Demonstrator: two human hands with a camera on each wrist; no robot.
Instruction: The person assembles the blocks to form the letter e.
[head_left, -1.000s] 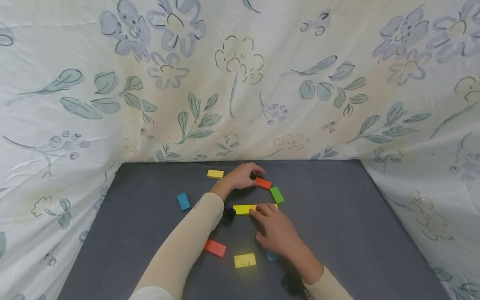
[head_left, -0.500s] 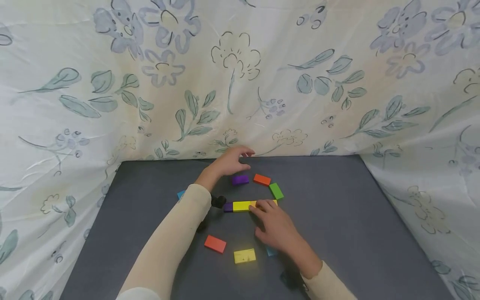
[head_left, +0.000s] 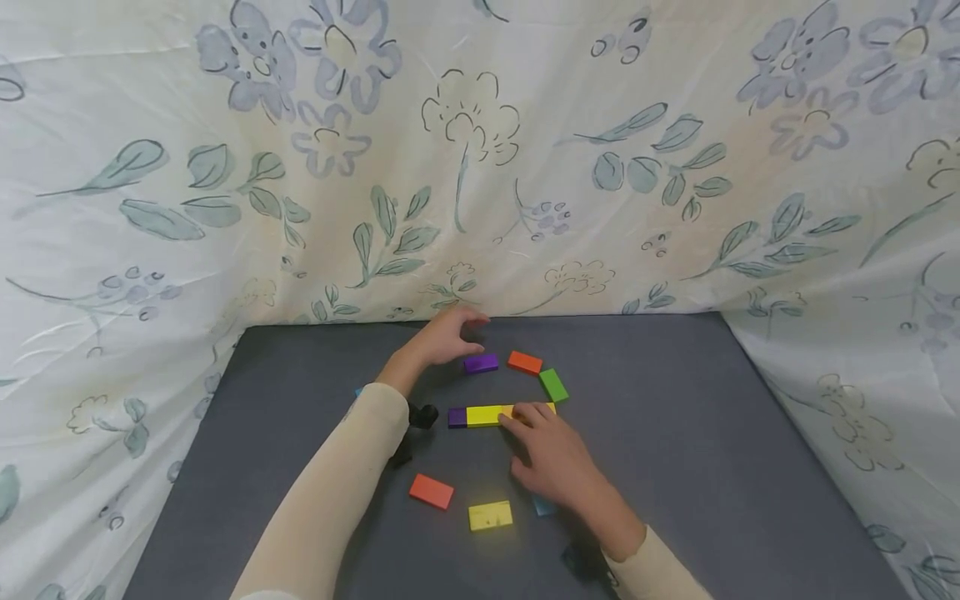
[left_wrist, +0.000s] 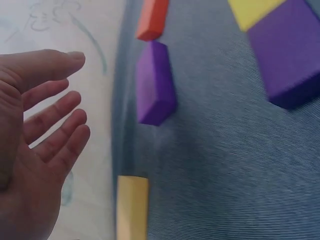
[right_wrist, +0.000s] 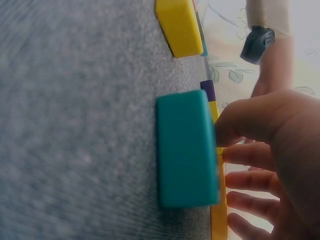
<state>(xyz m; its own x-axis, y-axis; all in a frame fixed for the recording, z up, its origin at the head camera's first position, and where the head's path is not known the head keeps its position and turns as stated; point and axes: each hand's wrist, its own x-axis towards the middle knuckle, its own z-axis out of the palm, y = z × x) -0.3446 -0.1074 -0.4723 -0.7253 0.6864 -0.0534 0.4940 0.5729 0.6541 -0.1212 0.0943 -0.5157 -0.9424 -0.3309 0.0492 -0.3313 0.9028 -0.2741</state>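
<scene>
Take the row in the middle as the middle of a clock, seen from the head view. At the left, near nine o'clock, a blue block (head_left: 358, 392) peeks out from behind the left sleeve (head_left: 341, 492). The near red block (head_left: 431, 492) lies between seven and eight. At eleven is the left hand (head_left: 446, 336). Its grip is wide, with thumb and fingers apart and nothing in it. Just beside it, between eleven and twelve, the long purple block (head_left: 481, 364) lies flat on the bench (head_left: 675, 467).

In the row, from the left, come a dark purple block (head_left: 457, 418), a yellow block (head_left: 483, 416) and an orange block (right_wrist: 218, 200). A pale yellow block (head_left: 491, 516) is at six, the far red block (head_left: 525, 362) at one, a teal block (head_left: 543, 506) at five and a green block (head_left: 553, 385) at two.

The right hand (head_left: 553, 457) comes in from four. Its grip is loose, fingertips touching the row, not wrapped round it.

To place the long purple block well, I think a soft pinch on its sides is best, with small nudges. Light right fingers should stop the row from sliding.
</scene>
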